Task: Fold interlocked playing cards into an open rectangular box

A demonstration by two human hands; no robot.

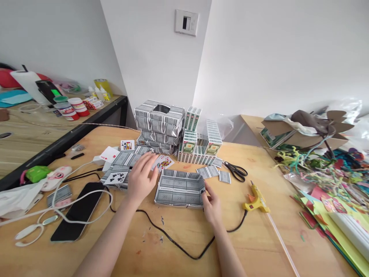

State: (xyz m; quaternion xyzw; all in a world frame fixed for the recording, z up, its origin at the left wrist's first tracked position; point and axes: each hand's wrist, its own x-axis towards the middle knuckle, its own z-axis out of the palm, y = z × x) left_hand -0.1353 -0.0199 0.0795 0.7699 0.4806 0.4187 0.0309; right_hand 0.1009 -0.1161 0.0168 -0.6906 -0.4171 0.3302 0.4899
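Observation:
A shallow open box made of playing cards (180, 190) lies on the table in front of me, card backs showing inside. My right hand (211, 204) grips its right wall, thumb inside and fingers outside. My left hand (142, 177) hovers to the left of the box with its fingers apart and nothing visible in them. Close beside that hand lie a face-up court card (163, 162) and a flat card-covered piece (118, 163) with a six of clubs (116, 177) on it. Behind stands a stack of card-built boxes (158, 123) with a square hole on top.
Green-and-white card packs (198, 144) are stacked at the back. Black scissors (238, 171) and a yellow glue gun (256, 200) lie to the right, its black cord crossing in front. On the left are a phone (79, 213) and white cables. Coloured paper (331, 219) sits far right.

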